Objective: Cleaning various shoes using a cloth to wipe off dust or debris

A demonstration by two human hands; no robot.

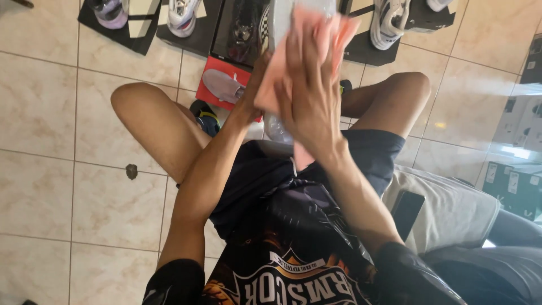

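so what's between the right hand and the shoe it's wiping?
A pink cloth, pressed under the right hand against the pale shoe; the left hand grips the shoe behind. Head view.

We seem to be in a small shoe shop or stockroom: sneakers [182,16] sit displayed on open black boxes [133,28] along the glossy beige tiled floor [51,101], with more stacked shoe boxes [516,183] at the right.
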